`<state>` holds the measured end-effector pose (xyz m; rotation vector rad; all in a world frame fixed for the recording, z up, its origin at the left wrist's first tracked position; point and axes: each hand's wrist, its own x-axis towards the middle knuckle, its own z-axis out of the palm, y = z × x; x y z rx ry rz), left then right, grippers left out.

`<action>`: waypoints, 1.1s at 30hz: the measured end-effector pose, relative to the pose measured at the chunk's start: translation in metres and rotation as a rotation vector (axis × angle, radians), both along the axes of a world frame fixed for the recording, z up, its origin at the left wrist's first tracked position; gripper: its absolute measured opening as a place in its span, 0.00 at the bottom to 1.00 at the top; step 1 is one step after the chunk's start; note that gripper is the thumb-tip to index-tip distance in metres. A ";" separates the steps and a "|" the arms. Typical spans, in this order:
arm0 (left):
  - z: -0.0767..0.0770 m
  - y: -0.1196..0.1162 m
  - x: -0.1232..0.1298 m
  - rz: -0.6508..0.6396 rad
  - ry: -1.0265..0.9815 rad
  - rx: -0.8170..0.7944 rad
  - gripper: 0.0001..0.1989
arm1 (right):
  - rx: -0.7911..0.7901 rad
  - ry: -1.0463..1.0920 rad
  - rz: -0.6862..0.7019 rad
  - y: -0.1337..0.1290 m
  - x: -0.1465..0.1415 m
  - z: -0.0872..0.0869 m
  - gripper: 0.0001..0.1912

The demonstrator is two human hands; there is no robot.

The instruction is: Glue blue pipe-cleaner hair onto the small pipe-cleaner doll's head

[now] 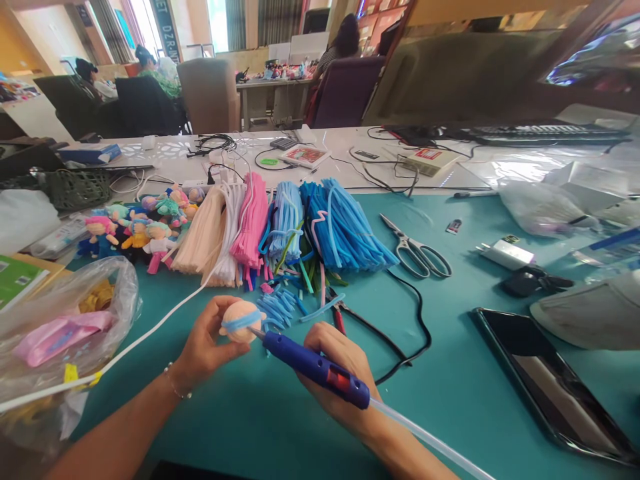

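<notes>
My left hand (207,340) grips a peach doll head (235,333) with a light blue pipe cleaner strip (243,322) lying across it. In my right hand (337,357) is a dark blue glue gun (315,367), with a clear glue stick (420,430) running out of its back end. The gun's nozzle points at the right side of the doll head, at or very near its surface. Just beyond the head lie several short cut blue pieces (277,308). Red-handled pliers (370,327) rest behind my right hand.
Bundles of pipe cleaners in peach (200,233), pink (250,223) and blue (350,230) line the back of the green mat. Small finished dolls (160,243) sit left of them. Scissors (417,250), a black phone (545,383) and a plastic bag (75,327) flank the work area.
</notes>
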<state>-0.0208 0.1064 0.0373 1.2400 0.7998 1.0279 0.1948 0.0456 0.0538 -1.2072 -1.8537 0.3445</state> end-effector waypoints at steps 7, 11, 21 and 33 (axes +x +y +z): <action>-0.010 0.006 -0.007 -0.072 -0.048 0.016 0.25 | 0.014 -0.023 -0.067 -0.001 0.002 -0.001 0.12; -0.012 0.007 -0.009 -0.104 -0.091 0.019 0.24 | -0.017 -0.029 -0.087 -0.001 0.003 0.000 0.12; 0.000 0.004 -0.002 -0.103 -0.186 -0.008 0.22 | -0.033 -0.027 -0.107 -0.001 0.002 0.002 0.12; 0.006 0.003 -0.003 -0.130 -0.209 0.006 0.20 | -0.063 0.008 -0.066 -0.002 0.002 -0.004 0.11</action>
